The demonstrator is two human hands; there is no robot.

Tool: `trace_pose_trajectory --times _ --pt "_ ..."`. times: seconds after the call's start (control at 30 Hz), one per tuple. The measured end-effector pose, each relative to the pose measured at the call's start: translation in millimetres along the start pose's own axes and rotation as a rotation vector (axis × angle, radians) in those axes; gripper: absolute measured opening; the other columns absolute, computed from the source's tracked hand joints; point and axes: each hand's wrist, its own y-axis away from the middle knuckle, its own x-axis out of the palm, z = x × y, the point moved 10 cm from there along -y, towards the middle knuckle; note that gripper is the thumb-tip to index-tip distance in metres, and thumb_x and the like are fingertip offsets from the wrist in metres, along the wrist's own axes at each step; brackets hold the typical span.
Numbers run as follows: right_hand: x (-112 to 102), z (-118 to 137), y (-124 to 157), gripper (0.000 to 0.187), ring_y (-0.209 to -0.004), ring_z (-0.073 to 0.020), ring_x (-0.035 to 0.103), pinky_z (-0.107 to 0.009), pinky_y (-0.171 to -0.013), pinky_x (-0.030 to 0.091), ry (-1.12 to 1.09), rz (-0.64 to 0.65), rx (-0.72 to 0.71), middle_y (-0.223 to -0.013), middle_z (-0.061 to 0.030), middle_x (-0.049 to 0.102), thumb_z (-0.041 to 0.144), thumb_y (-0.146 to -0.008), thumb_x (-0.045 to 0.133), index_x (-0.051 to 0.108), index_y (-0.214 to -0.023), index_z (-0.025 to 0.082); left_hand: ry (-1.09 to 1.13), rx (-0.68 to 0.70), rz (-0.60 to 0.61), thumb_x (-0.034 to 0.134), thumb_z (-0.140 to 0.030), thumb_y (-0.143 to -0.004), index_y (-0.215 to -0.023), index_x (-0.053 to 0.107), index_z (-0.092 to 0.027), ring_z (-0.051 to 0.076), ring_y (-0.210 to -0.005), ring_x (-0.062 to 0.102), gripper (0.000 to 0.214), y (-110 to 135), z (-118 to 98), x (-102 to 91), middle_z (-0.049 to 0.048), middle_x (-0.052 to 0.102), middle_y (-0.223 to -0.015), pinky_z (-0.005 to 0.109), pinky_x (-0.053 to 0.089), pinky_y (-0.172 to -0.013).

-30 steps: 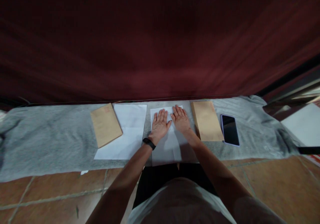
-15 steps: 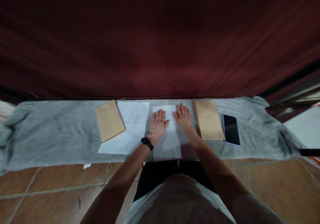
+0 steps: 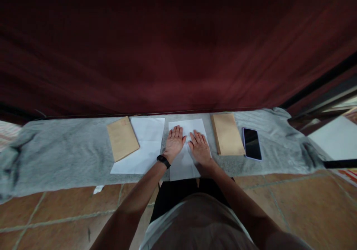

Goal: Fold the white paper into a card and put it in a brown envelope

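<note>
A white sheet of paper (image 3: 181, 168) lies in front of me on the grey cloth. My left hand (image 3: 174, 143) rests flat on its left side, fingers stretched out, with a black band on the wrist. On the right side of the same sheet lies my right hand (image 3: 200, 148), its fingers spread. Left of them is more white paper (image 3: 150, 138), partly covered by a brown envelope (image 3: 122, 138). A thick stack of brown envelopes (image 3: 230, 135) sits to the right of my right hand.
A phone (image 3: 252, 144) lies right of the envelope stack. The grey cloth (image 3: 69, 146) covers a long narrow surface. Behind it hangs a dark red curtain (image 3: 173, 64). A white scrap (image 3: 98, 189) lies on the tiled floor (image 3: 69, 201) near the front edge.
My right hand has slid down the sheet toward me, fingers still flat. The sheet's right part, formerly reaching farther right near my body, now looks narrower. My left hand stays nearly in place.
</note>
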Motion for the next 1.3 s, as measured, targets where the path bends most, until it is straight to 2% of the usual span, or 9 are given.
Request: trace_pose_trajectory --times 0.1,0.2,0.4,0.53,0.6,0.77,1.03,1.17,1.3 --pt "-5.1 -1.7 -0.7 0.05 -0.15 -0.0301 0.037 -0.054 -0.121 0.029 -0.007 -0.026 0.015 -0.162 -0.0155 0.039 0.036 -0.106 0.041 0.046 -0.152 0.017 0.036 -0.011 -0.03 0.029 -0.039 -0.106 -0.155 0.04 -0.007 0.03 -0.152 0.033 0.059 8.8 -3.0 -8.2 0.0189 0.039 -0.16 0.051 0.026 -0.124" --pt "-7.5 -1.0 -1.4 0.051 -0.15 -0.0293 0.037 -0.052 -0.121 0.03 -0.007 -0.023 0.011 -0.162 -0.0144 0.039 0.035 -0.106 0.041 0.045 -0.153 0.017 0.058 0.032 -0.021 0.031 -0.038 -0.106 -0.155 0.038 -0.007 0.029 -0.153 0.03 0.059 30.1 -21.7 -10.9 0.0183 0.036 -0.162 0.051 0.026 -0.125" --pt "-5.4 -2.0 -3.3 0.05 -0.15 -0.0295 0.036 -0.05 -0.121 0.029 -0.013 0.009 0.025 -0.162 -0.0149 0.038 0.033 -0.106 0.041 0.046 -0.153 0.016 0.047 0.174 0.05 0.037 -0.04 -0.104 -0.159 0.03 -0.009 0.028 -0.155 0.027 0.063 105.0 -60.4 -6.6 0.017 0.036 -0.163 0.055 0.026 -0.125" --pt "-4.4 -4.2 -4.2 0.05 -0.15 -0.0287 0.037 -0.049 -0.122 0.028 -0.028 -0.001 0.057 -0.163 -0.0143 0.037 0.034 -0.106 0.041 0.047 -0.152 0.016 0.019 0.371 0.082 0.047 -0.052 -0.099 -0.159 0.033 -0.018 0.029 -0.154 0.03 0.07 152.9 -65.4 -8.9 0.0125 0.037 -0.163 0.059 0.024 -0.124" --pt "-4.5 -4.3 -4.0 0.05 -0.15 -0.0285 0.037 -0.049 -0.122 0.028 -0.035 -0.009 0.064 -0.162 -0.0141 0.038 0.034 -0.106 0.041 0.047 -0.152 0.016 -0.011 0.417 0.076 0.047 -0.049 -0.1 -0.157 0.038 -0.023 0.028 -0.153 0.032 0.063 165.3 -59.8 -11.6 0.0089 0.039 -0.162 0.057 0.023 -0.125" --pt "-5.0 -6.4 -6.2 0.049 -0.149 -0.0287 0.039 -0.05 -0.122 0.028 -0.037 -0.017 0.081 -0.161 -0.0137 0.04 0.033 -0.106 0.043 0.048 -0.151 0.017 -0.072 0.447 0.062 0.042 -0.029 -0.102 -0.151 0.048 -0.028 0.022 -0.147 0.042 0.05 162.8 -50.8 -13.9 0.0038 0.047 -0.158 0.048 0.028 -0.126" --pt "-11.6 -12.9 -13.6 0.051 -0.148 -0.0295 0.039 -0.051 -0.123 0.027 -0.027 -0.022 0.1 -0.161 -0.0158 0.039 0.032 -0.105 0.043 0.046 -0.153 0.015 -0.143 0.502 0.051 0.037 -0.01 -0.095 -0.149 0.05 -0.024 0.024 -0.146 0.044 0.058 152.5 -48.2 -10.8 0.0061 0.051 -0.155 0.053 0.033 -0.122" --pt "-9.9 1.5 -3.9 0.052 -0.15 -0.0269 0.037 -0.049 -0.124 0.025 -0.046 0.0 0.01 -0.161 -0.0137 0.04 0.033 -0.106 0.041 0.044 -0.154 0.015 -0.131 0.46 0.054 0.04 -0.008 -0.091 -0.149 0.051 -0.02 0.024 -0.146 0.044 0.06 156.8 -52.2 -8.6 0.0075 0.049 -0.156 0.047 0.035 -0.122" --pt "-2.3 17.9 12.4 0.05 -0.149 -0.0267 0.037 -0.049 -0.124 0.025 -0.071 0.043 -0.071 -0.162 -0.0113 0.04 0.034 -0.105 0.043 0.047 -0.152 0.016 -0.064 0.331 0.068 0.043 -0.018 -0.092 -0.152 0.047 -0.017 0.025 -0.149 0.039 0.061 160.7 -56.4 -12.4 0.0097 0.048 -0.157 0.047 0.028 -0.125"
